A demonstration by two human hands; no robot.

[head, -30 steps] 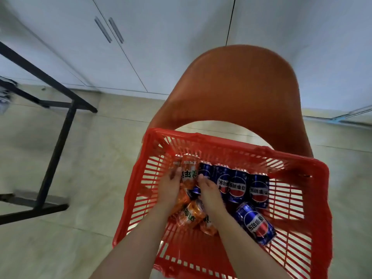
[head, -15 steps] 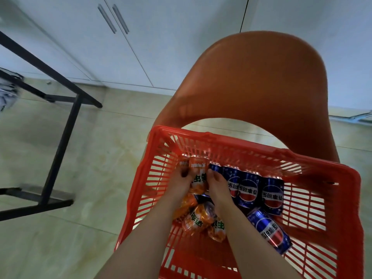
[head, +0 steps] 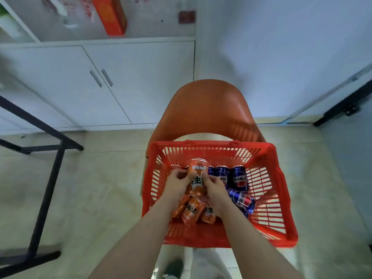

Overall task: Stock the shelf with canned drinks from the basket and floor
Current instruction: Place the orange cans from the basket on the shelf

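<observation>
A: How far along is the stocking?

B: Early, by my reading. The red basket (head: 267,236) sits on an orange chair (head: 207,109) and is far from empty. No can is visibly on a shelf; only a slice of one shows at the top edge, well above the basket, with an orange box (head: 109,15) on it. The floor cans are out of view.

A: What is in the basket?

B: At least 3 blue cans (head: 239,178) stand upright along the basket's far wall. 1 more blue can (head: 242,200) lies on its side nearer the wearer. Several orange cans (head: 193,211) lie jumbled toward the basket's near-left part.

A: And the hands?

B: Both are inside the basket, closed on 1 orange can (head: 197,174). The left hand (head: 178,183) wraps its left side, the right hand (head: 214,185) its right side, fingers curled tight against the metal.

A: How does the held can point?

B: Its long axis runs roughly upright, leaning slightly. One end points up and away toward the basket's far wall, raised above the lying orange cans. Whether that end is the top, I cannot tell.

A: What remains?

B: Nearly everything: this can and all the others.
</observation>
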